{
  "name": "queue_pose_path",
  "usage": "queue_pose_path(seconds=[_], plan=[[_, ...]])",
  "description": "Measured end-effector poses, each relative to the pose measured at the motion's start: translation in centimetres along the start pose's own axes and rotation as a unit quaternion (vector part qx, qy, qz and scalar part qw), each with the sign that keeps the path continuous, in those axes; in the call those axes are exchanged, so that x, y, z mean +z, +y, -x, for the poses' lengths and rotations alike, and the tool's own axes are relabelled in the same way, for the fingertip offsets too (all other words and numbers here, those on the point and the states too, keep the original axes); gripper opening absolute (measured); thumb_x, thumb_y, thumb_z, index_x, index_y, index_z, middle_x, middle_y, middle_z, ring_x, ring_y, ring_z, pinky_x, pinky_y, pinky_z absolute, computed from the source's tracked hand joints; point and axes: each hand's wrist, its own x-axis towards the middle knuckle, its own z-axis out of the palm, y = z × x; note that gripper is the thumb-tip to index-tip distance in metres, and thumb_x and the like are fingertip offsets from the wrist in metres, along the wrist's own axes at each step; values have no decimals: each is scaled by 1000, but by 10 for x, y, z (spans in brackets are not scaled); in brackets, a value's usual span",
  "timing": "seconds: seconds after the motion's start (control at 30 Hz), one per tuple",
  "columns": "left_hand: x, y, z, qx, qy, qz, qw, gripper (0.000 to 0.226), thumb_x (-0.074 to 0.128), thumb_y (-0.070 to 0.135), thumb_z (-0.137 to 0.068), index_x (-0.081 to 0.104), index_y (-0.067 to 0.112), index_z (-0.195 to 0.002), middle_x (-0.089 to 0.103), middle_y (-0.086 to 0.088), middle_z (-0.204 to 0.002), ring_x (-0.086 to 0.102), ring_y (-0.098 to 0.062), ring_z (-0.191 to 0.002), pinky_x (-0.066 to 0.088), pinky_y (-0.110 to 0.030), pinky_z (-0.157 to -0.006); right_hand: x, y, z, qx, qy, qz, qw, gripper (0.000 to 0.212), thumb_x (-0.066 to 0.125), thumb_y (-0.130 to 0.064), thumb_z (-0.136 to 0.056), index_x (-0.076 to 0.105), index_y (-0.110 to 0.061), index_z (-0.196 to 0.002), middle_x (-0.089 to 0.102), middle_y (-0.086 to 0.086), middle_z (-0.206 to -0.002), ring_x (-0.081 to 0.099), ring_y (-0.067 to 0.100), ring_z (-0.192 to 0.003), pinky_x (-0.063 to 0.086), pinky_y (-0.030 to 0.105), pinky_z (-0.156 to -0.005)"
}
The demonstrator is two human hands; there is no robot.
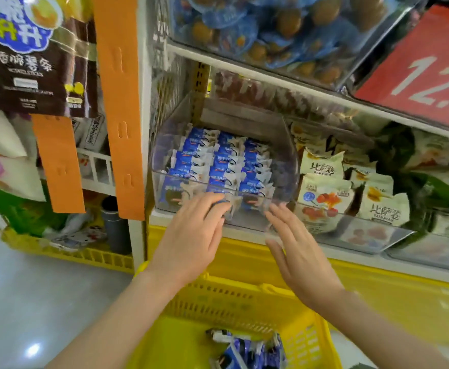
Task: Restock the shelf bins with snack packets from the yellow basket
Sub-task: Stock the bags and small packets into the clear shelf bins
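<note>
Left hand (191,235) curled round 1 blue packet (219,205) at the bin's (165,173) front, right hand (298,249) flat and empty beside it — the other packets (247,351) lay at 6 o'clock in the yellow basket (231,302).

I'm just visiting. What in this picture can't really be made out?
Head view, the only one:
- Motion blur hides whether the left hand pinches a packet at the clear bin front wall.
- The red price sign has its number cut off by the right edge.
- The basket packets in the yellow basket run off the bottom edge, so they are uncountable.
- The blue packets in the bin have print too blurred to read.
</note>
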Motion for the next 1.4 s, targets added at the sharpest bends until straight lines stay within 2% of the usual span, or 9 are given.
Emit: queue_pose_path(seconds=[0.2, 0.43, 0.6, 0.83, 0.9, 1.03, 1.13, 1.27, 1.4], plan=[[46, 16, 68, 23, -79, 16, 996, 26, 40, 21, -89, 62, 14, -101, 59, 2, -96, 48, -10, -93, 35, -25, -84, 59, 10, 73, 51, 5, -65, 997, 29, 41, -29, -95, 60, -11, -108, 62, 4, -100, 60, 20, -91, 36, 25, -85], [148, 2, 128, -106, -345, 0, 933, 39, 31, 31, -100, 35, 21, -137, 40, 5, -136, 36, -10, -126, 25, -27, -109, 169, 38, 145, 252, -275, -135, 918, 37, 32, -27, -101, 36, -14, -135, 42, 7, -133, 42, 22, -120, 37, 29, -100], [211, -13, 161, -180, -436, 35, 881, 41, 41, 32, -97, 38, 19, -135, 46, 1, -134, 46, -15, -119, 39, -28, -99, 222, 54, 164, 237, -405, -138, 872, 47, 34, -6, -99, 24, -5, -145, 20, 16, -152, 21, 31, -139, 18, 37, -115], [268, -24, 183, -246, -528, 123, 804, 54, 52, 30, -93, 32, 17, -142, 38, -4, -145, 39, -20, -129, 34, -32, -106, 272, 69, 155, 288, -399, -142, 859, 54, 42, -10, -98, 17, -6, -146, 17, 10, -153, 13, 27, -142, 13, 31, -115], [276, -27, 186, -263, -543, 142, 785, 56, 55, 27, -92, 32, 17, -142, 38, -4, -144, 41, -20, -128, 36, -32, -104, 279, 70, 152, 299, -430, -130, 842, 58, 41, -18, -100, 11, -1, -146, 13, 14, -153, 10, 31, -143, 9, 35, -117], [285, -27, 190, -287, -542, 172, 771, 59, 63, 20, -87, 35, 16, -138, 42, -4, -140, 44, -19, -125, 38, -30, -102, 286, 70, 146, 382, -441, -213, 784, 71, 60, -18, -91, 16, -5, -145, 36, 19, -141, 46, 33, -123, 42, 34, -96], [288, -23, 193, -294, -526, 172, 779, 53, 62, 20, -88, 39, 14, -135, 47, -6, -135, 48, -18, -119, 42, -30, -98, 284, 72, 145, 413, -415, -240, 775, 76, 66, -11, -86, 18, -10, -146, 40, 20, -138, 57, 32, -111, 47, 34, -84], [281, -24, 195, -331, -500, 185, 778, 38, 53, 20, -94, 43, 12, -130, 61, -9, -116, 59, -17, -91, 49, -23, -67, 276, 77, 144, 448, -358, -298, 763, 70, 67, -8, -84, 29, -12, -143, 56, 1, -92, 57, 28, -101, 46, 31, -84], [267, -23, 195, -427, -397, 224, 781, 19, 53, 20, -94, 52, 9, -109, 62, -4, -86, 53, -12, -69, 34, -12, -48, 253, 78, 135, 439, -319, -324, 775, 56, 72, -16, -81, 48, -9, -132, 54, -1, -75, 51, 13, -64, 39, 12, -54]])
